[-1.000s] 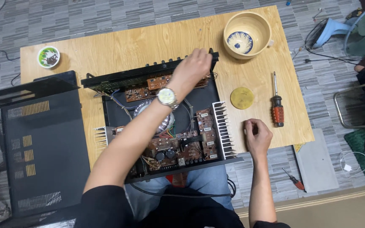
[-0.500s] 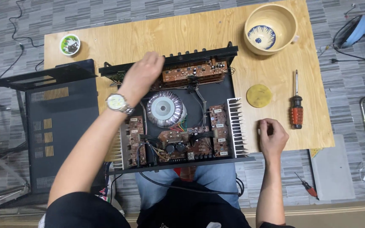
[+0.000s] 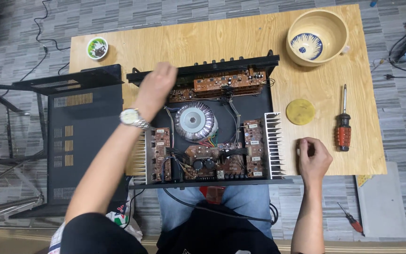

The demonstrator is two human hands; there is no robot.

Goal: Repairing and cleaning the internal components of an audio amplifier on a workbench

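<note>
An open black amplifier chassis (image 3: 259,101) lies on the wooden table (image 3: 212,40), showing brown circuit boards, a round silver transformer (image 3: 196,121) and finned heat sinks (image 3: 274,141). My left hand (image 3: 156,89), with a wristwatch, reaches over the chassis to its far-left corner; it is blurred and its fingers are hidden. My right hand (image 3: 313,157) rests curled on the table just right of the right heat sink. Whether it holds anything small cannot be seen.
A red-handled screwdriver (image 3: 343,129) and a yellow disc (image 3: 300,111) lie right of the chassis. A cream bowl (image 3: 339,42) stands at the far right, a small green-rimmed cup (image 3: 97,48) at the far left. The black metal cover (image 3: 78,141) leans off the table's left side.
My left hand has swept from the chassis's far-right corner across to its far-left corner. The right hand has stayed curled in the same spot on the table.
</note>
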